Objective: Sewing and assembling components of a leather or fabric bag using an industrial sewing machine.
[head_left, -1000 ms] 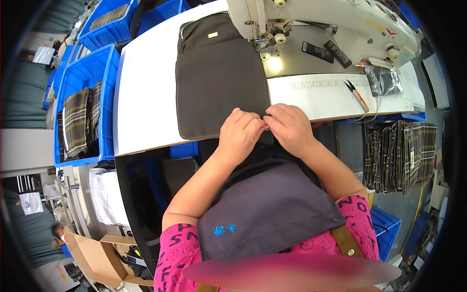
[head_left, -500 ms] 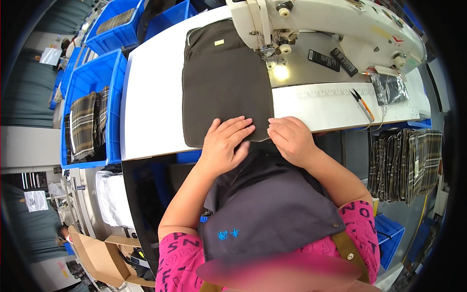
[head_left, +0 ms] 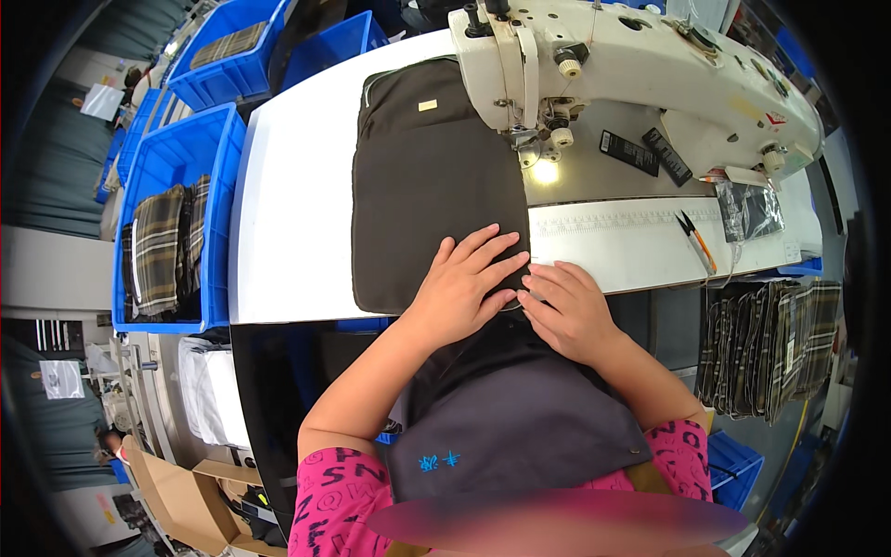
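A dark brown fabric panel (head_left: pixel 432 195) lies lengthwise on the white table, its far right part under the sewing machine's head (head_left: pixel 534 139). A small pale label (head_left: pixel 427 106) shows near its far end. My left hand (head_left: pixel 464 283) rests open on the near right part of the panel, fingers spread, their tips close to its right edge. At the near right corner my right hand (head_left: pixel 574 314) pinches the panel's edge between thumb and fingers. The two hands nearly touch there.
A ruler strip (head_left: pixel 631 215), thread snips (head_left: pixel 696 243) and black tags (head_left: pixel 629 153) lie right of the panel. Stacked plaid pieces (head_left: pixel 766 348) hang at the right. A blue bin (head_left: pixel 223 269) with plaid pieces (head_left: pixel 158 251) stands left; an open cardboard box (head_left: pixel 186 497) sits lower left.
My left hand has slid right across the panel toward its right edge and my right hand. The right hand stays at the near right corner. The whole view has shifted slightly.
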`<state>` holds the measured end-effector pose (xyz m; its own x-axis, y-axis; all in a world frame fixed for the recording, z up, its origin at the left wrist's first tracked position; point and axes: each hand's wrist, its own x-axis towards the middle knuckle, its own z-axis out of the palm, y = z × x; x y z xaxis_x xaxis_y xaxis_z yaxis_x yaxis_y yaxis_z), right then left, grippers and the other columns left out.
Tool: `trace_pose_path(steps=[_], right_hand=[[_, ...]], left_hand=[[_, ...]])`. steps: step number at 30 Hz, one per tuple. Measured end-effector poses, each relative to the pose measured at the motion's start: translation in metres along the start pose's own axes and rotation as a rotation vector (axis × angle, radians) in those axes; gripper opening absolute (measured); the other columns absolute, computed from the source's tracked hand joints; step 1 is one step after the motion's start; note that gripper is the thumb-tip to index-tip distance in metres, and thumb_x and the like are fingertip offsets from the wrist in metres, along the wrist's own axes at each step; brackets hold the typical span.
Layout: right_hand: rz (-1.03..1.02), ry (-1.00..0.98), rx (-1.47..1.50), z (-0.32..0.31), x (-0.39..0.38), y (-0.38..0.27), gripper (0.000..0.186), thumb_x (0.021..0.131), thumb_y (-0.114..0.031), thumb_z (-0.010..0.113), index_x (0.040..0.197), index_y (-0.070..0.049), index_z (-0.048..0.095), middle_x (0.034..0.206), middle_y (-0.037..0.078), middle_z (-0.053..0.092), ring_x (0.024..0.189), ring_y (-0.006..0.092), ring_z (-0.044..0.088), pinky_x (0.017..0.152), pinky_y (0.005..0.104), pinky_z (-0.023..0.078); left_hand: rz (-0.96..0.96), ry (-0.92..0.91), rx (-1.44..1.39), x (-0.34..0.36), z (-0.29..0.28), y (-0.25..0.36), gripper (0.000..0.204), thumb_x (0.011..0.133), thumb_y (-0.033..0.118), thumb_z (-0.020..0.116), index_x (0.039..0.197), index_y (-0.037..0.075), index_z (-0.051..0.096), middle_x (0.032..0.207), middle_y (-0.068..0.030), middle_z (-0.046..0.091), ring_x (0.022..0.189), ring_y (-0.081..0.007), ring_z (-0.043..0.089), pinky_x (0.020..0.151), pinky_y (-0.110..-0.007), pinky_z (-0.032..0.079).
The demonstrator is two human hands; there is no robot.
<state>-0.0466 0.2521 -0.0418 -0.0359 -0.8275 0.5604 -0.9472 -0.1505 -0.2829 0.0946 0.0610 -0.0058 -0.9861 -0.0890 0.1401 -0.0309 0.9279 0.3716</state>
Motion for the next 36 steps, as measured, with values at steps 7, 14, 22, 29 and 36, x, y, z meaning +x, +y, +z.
trace_pose_path(steps=[7,14,22,29,36], right_hand=[[0.053,-0.037,0.007,-0.008,0.019,0.010,0.031,0.083,-0.016,0.080,0.110,-0.004,0.072,0.122,0.011,0.066,0.122,0.0305,0.061,0.103,0.0491,0.049],[0.076,-0.079,-0.004,-0.011,0.039,0.026,0.035,0.083,-0.018,0.081,0.112,-0.002,0.069,0.123,0.011,0.065,0.118,0.0309,0.060,0.101,0.0477,0.048],[0.075,-0.077,-0.051,-0.009,0.055,0.046,0.039,0.081,-0.020,0.083,0.113,-0.002,0.070,0.125,0.011,0.067,0.118,0.0317,0.060,0.100,0.0456,0.049],[0.055,-0.120,-0.137,-0.007,0.070,0.065,0.041,0.083,-0.022,0.081,0.117,-0.002,0.071,0.128,0.010,0.068,0.117,0.0269,0.060,0.100,0.0423,0.049],[0.058,-0.163,-0.213,-0.003,0.086,0.084,0.043,0.085,-0.027,0.081,0.120,-0.004,0.071,0.120,0.007,0.066,0.111,0.0243,0.060,0.096,0.0383,0.049]], left_hand=[[-0.021,0.019,-0.053,0.021,-0.002,-0.015,0.049,0.092,0.027,0.075,0.140,0.020,0.066,0.155,-0.0024,0.054,0.148,-0.0289,0.042,0.108,-0.057,0.039],[-0.005,0.048,-0.050,0.043,-0.002,-0.034,0.050,0.091,0.024,0.076,0.139,0.018,0.067,0.154,-0.0032,0.055,0.147,-0.0288,0.043,0.107,-0.055,0.039],[0.002,0.077,-0.040,0.066,-0.004,-0.052,0.049,0.091,0.022,0.075,0.139,0.017,0.067,0.153,-0.0042,0.056,0.147,-0.0285,0.043,0.107,-0.050,0.039],[-0.020,0.098,-0.042,0.088,-0.005,-0.067,0.046,0.093,0.025,0.075,0.137,0.015,0.065,0.152,-0.0039,0.057,0.147,-0.0281,0.043,0.110,-0.048,0.037],[-0.043,0.119,-0.061,0.108,-0.007,-0.085,0.041,0.093,0.026,0.075,0.130,0.011,0.063,0.142,-0.0074,0.062,0.142,-0.0279,0.048,0.106,-0.043,0.038]])
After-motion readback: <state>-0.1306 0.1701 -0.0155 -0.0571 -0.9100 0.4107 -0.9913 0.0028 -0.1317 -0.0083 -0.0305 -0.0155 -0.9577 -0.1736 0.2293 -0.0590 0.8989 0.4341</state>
